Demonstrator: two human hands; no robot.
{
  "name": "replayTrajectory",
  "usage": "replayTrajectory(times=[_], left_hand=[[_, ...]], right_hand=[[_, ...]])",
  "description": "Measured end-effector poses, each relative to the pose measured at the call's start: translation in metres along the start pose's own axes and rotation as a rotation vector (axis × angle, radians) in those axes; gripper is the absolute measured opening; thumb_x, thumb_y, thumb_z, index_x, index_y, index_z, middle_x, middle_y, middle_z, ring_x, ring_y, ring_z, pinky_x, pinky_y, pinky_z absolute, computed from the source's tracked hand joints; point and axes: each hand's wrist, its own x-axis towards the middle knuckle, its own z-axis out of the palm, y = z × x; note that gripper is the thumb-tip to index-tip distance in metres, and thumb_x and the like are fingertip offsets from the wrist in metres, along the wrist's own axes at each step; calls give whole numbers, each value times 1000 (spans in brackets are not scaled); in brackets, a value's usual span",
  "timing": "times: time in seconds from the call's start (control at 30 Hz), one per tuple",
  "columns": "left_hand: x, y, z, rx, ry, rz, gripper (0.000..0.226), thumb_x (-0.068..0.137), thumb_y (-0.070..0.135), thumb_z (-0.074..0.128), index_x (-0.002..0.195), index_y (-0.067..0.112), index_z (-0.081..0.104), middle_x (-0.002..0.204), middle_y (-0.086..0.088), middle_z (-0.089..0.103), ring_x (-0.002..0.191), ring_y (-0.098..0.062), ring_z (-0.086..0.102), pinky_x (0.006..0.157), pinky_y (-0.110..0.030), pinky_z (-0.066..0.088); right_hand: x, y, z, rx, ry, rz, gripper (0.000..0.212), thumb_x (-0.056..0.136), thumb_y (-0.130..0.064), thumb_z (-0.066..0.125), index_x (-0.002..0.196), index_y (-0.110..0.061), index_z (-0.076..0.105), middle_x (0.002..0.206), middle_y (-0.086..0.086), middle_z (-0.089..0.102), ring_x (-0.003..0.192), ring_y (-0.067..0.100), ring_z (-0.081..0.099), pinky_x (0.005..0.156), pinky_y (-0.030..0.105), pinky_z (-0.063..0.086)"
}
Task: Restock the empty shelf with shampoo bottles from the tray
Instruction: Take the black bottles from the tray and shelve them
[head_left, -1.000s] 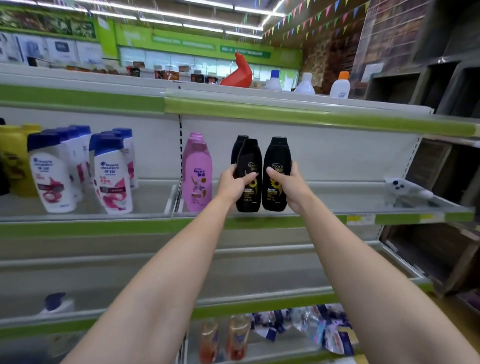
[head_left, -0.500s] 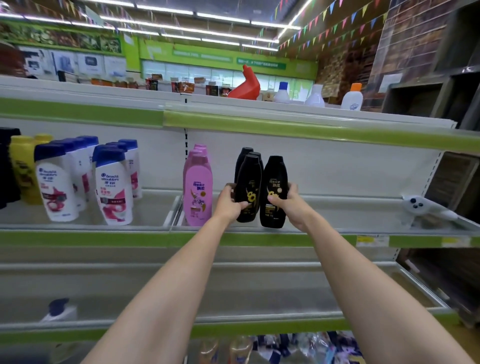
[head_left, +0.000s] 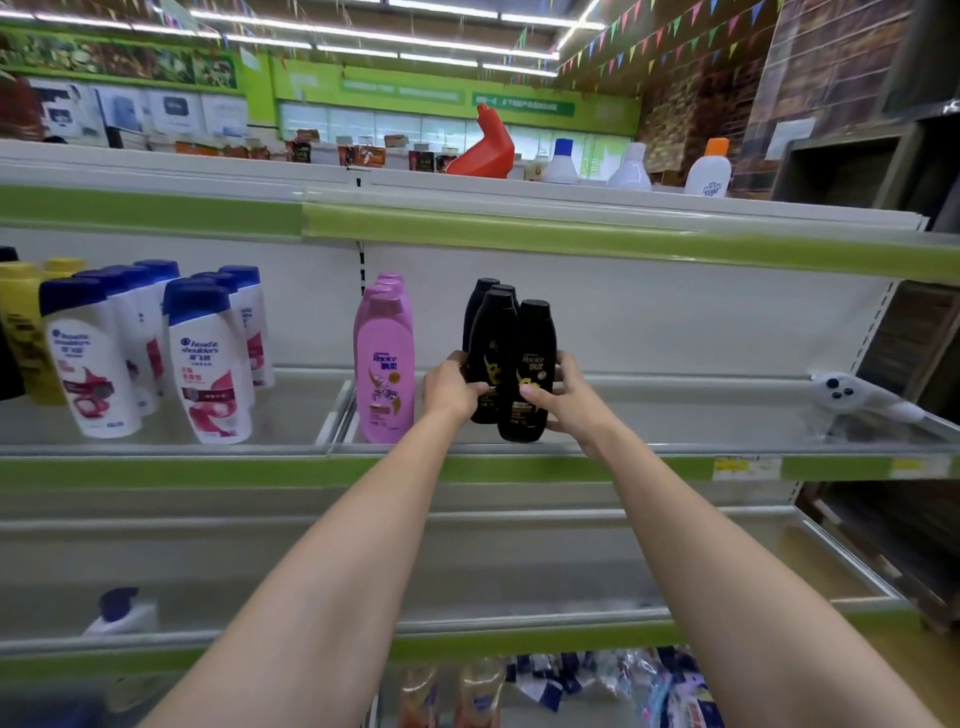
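Two black shampoo bottles stand side by side at the front of the middle shelf (head_left: 675, 415). My left hand (head_left: 451, 387) grips the left black bottle (head_left: 491, 343) low on its side. My right hand (head_left: 569, 397) grips the right black bottle (head_left: 535, 348), thumb across its label. More black bottles (head_left: 480, 304) stand behind them. To the left, pink Rejoice bottles (head_left: 384, 358) stand in a row. The tray is out of view.
White Head & Shoulders bottles (head_left: 208, 364) and yellow bottles (head_left: 23, 312) fill the shelf section to the left. A white plush toy (head_left: 852, 397) lies at the shelf's right end. The lower shelf (head_left: 519, 571) holds one bottle (head_left: 122, 613) at left.
Both hands have lowered the two black bottles onto the shelf. The right bottle now stands nearer the shelf's front edge. The camera view has shifted slightly.
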Motion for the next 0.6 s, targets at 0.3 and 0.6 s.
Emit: replayTrajectory(times=[0.3,0.6], left_hand=[[0,4,6,1,10,-34,41,90,7,58,130,10,50,126,-12,61,116,-29,58,101,-39,47],[-59,10,-7,117,71,-18,41,88,1,53,128,4,43,133,-14,43,117,-28,50,93,-32,41]], right_hand=[[2,1,13,-232,59,5,52,92,-18,58,132,-9,26,129,13,52,117,30,55,101,49,44],[-36,4,19,-565,222,3,64,87,-32,64,136,-6,34,139,14,40,130,30,35,108,39,32]])
